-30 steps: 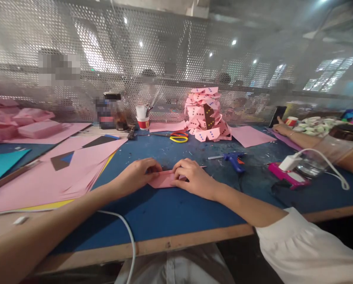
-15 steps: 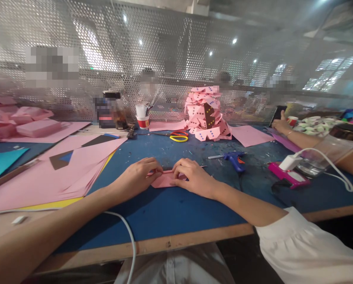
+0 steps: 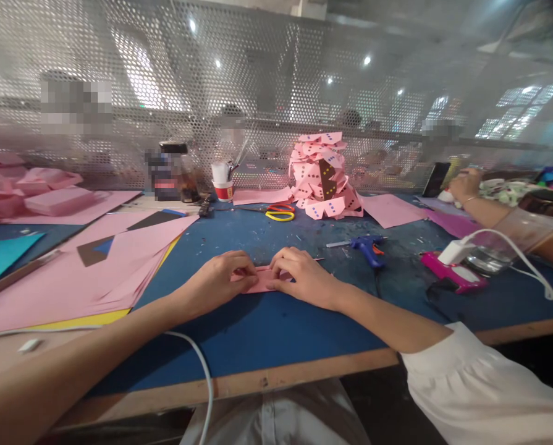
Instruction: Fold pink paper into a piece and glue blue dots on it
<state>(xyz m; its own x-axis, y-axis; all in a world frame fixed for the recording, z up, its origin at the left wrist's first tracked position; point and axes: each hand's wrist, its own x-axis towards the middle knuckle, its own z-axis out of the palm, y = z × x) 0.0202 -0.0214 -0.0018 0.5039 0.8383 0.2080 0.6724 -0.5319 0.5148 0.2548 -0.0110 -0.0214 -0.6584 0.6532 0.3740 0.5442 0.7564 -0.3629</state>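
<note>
A small folded piece of pink paper [image 3: 262,281] lies on the blue table mat [image 3: 267,334] in front of me. My left hand [image 3: 218,281] pinches its left end with thumb and fingers. My right hand [image 3: 301,278] presses down on its right end, fingers curled over the fold. Most of the paper is hidden under both hands; only a narrow strip shows between them.
A stack of pink sheets [image 3: 72,272] lies at left. A heap of folded pink pieces [image 3: 325,179] stands at the back. Yellow-red scissors [image 3: 280,213], a blue glue gun [image 3: 366,244], a pink device [image 3: 452,275] and a cup [image 3: 223,182] are nearby. Another person's arm [image 3: 484,207] reaches in at right.
The visible strip of pink paper between my hands has become narrower as the hands closed in. The other person's hand at right has lifted off the phone and moved right.
</note>
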